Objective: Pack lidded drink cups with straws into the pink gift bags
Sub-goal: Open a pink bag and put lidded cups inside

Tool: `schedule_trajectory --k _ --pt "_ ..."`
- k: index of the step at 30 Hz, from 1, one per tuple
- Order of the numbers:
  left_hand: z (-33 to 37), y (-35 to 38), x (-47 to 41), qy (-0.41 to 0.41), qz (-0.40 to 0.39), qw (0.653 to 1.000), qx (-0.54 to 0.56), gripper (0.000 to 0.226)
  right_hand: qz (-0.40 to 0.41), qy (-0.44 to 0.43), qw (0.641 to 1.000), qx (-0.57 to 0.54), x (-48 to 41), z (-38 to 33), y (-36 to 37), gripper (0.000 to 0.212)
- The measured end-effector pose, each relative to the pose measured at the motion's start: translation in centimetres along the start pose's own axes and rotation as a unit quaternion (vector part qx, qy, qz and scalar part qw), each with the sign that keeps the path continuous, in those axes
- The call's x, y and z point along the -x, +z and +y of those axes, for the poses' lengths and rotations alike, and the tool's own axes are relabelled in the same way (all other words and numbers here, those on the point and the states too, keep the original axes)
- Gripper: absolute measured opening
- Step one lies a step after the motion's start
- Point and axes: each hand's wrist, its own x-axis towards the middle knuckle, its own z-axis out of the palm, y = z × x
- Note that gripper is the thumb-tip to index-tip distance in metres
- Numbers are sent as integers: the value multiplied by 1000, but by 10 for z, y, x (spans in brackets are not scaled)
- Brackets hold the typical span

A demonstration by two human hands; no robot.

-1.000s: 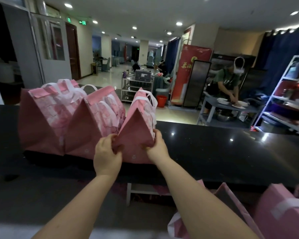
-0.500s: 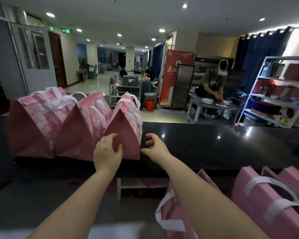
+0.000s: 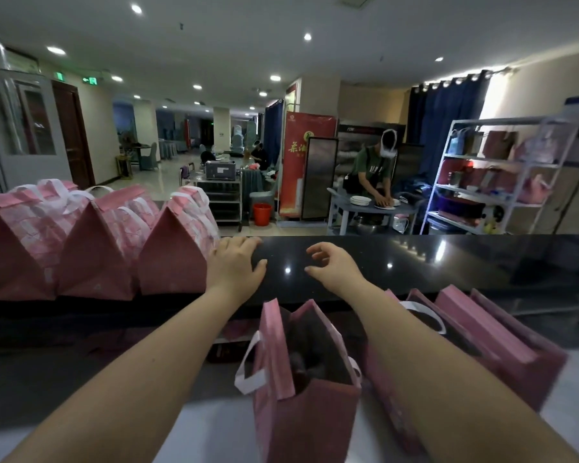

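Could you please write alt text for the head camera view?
Two open hands hover over a black counter, the left hand beside three folded-shut pink gift bags, the right hand holding nothing. An open pink bag stands below them.

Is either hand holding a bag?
No, the left hand rests open on the counter beside a closed bag, and the right hand hovers with loosely curled fingers, empty.

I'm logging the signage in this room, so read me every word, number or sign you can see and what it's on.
Nothing reads clearly.
Red banner: yellow Chinese characters, partly hidden, too blurred.
Green exit sign: pictogram and arrow only, no words legible.
Green shirt: pale lettering, unreadable.
Pink gift bags: no lettering I can make out.
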Motion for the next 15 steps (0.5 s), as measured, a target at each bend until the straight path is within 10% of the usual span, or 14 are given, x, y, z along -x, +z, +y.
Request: schedule_trajectory --k 15 --pt "319 68 115 96 -150 984 8 50 52 33 991 122 211 174 -223 27"
